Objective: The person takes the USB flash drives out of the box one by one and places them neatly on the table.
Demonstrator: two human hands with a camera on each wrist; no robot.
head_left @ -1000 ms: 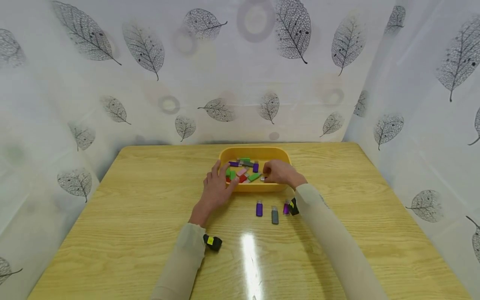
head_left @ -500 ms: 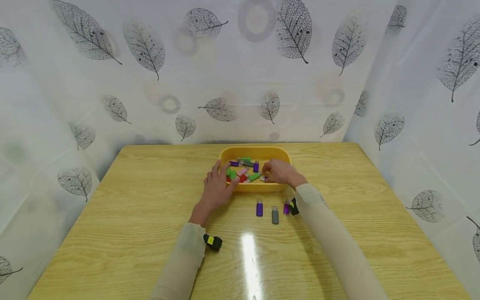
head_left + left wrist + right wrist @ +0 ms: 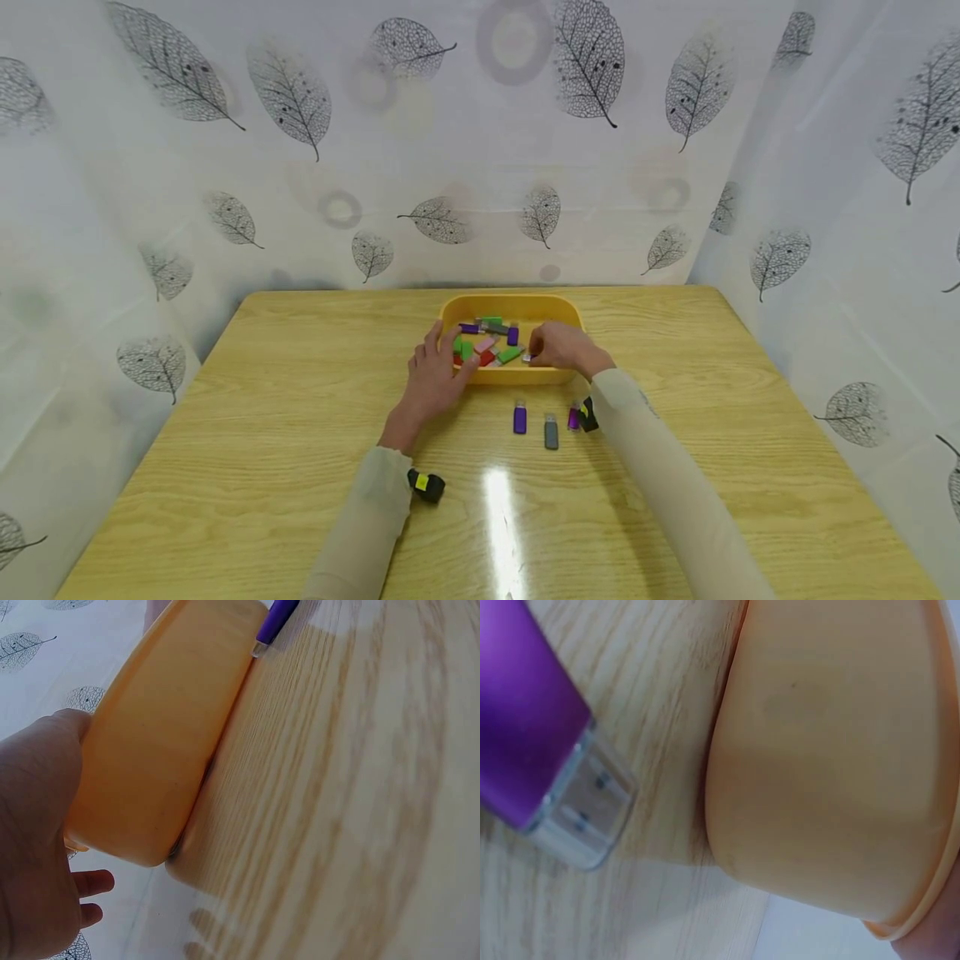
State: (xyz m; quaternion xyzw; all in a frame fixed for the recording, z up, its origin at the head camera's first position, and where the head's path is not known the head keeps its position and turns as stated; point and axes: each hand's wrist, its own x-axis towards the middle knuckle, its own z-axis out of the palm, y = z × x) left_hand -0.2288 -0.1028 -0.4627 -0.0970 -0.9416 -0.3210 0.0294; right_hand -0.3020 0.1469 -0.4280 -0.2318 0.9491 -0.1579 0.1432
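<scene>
Yellow tray [image 3: 517, 377], hands [image 3: 433, 373] [image 3: 564, 347] at its rim, broad tabletop [image 3: 315, 367] either side

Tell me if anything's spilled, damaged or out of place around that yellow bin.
Nothing looks clearly wrong: the bin stands upright and no damage shows. Three USB sticks lie on the table outside it, seemingly not spilled.
</scene>
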